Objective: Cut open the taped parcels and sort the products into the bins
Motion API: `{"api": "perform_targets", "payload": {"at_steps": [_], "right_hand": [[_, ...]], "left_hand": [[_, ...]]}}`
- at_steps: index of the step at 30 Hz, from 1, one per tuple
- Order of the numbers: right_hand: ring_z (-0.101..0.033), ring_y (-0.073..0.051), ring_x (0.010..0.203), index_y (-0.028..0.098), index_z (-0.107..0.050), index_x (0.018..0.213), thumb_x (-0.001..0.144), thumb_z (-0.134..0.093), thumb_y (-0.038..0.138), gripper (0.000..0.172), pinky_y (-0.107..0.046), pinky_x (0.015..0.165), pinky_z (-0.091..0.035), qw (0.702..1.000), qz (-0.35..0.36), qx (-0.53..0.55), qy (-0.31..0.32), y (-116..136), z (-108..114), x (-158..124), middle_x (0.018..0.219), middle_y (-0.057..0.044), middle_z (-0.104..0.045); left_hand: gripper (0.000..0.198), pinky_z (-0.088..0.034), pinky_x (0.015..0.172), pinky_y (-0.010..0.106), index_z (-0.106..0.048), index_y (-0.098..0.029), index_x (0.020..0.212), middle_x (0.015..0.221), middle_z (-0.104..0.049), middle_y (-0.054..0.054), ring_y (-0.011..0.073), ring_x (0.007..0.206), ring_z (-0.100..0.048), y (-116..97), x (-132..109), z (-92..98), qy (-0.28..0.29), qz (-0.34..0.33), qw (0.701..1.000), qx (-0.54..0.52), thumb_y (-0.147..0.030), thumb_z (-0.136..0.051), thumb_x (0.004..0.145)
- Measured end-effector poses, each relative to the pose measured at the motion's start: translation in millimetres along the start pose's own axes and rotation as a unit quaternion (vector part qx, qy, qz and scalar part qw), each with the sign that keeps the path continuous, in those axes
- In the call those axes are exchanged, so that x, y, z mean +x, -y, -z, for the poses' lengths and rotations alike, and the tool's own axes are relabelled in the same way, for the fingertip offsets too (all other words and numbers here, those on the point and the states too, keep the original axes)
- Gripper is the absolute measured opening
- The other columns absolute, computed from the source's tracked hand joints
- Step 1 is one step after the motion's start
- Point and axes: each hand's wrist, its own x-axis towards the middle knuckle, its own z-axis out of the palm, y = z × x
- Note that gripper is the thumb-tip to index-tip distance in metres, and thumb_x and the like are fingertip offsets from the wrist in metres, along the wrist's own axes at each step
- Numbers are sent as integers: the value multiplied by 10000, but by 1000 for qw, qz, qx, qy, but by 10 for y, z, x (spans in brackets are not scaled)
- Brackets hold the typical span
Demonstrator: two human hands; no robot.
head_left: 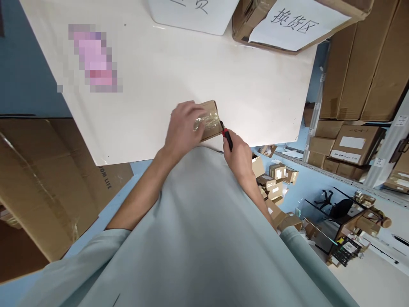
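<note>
A small brown cardboard box (pixel 209 105) with shiny clear tape across it rests at the near edge of the white table, close to my body. My left hand (pixel 184 128) grips its left side, fingers lying over the top and the tape. In my right hand (pixel 239 152) is a red and black utility knife (pixel 227 137), with fingers wrapped round the handle. The knife's tip is at the right end of the box, by the tape's edge. Whether the blade has gone into the tape is too small to tell.
A pixelated pink item (pixel 96 59) lies on the table (pixel 153 76) at the left. At the far side stand a white bin (pixel 191 15) and a labelled carton (pixel 287 25). A large carton (pixel 47 179) is at the left below, shelves with boxes (pixel 348 145) at the right.
</note>
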Motion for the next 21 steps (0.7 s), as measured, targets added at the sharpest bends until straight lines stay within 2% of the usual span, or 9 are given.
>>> {"api": "perform_targets", "payload": {"at_steps": [3, 6, 14, 21], "right_hand": [[-755, -322, 1077, 210, -630, 1570, 1226, -295, 322, 492, -381, 926, -564, 1000, 9, -11, -9, -102, 4, 159, 1269, -157, -784], [-761, -328, 1090, 200, -593, 1639, 1227, -303, 300, 514, -383, 917, -571, 999, 13, -27, 14, -71, 32, 292, 1317, -170, -767], [-772, -342, 1137, 174, -546, 1691, 1229, -267, 278, 549, -420, 947, -594, 996, 2, -67, 50, 99, 60, 495, 1411, -206, -745], [-774, -350, 1157, 146, -577, 1594, 1218, -259, 261, 506, -434, 965, -591, 995, -14, -75, 65, 202, 125, 489, 1394, -212, -768]], "left_hand": [[286, -344, 1418, 703, -704, -286, 1390, 1472, -743, 93, 364, 1644, -526, -105, 55, -274, 39, -41, 998, 8, -341, -530, 1169], [291, -270, 1444, 738, -702, -289, 1393, 1493, -730, 105, 361, 1685, -491, -73, 64, -423, 40, -50, 998, 15, -339, -494, 1196], [317, -276, 1444, 768, -695, -298, 1416, 1513, -734, 112, 357, 1698, -489, 30, 26, -469, 23, -55, 998, 11, -381, -466, 1214], [313, -275, 1455, 747, -697, -290, 1420, 1521, -738, 110, 348, 1705, -484, 70, 18, -482, 15, -55, 998, -4, -340, -471, 1209]]}}
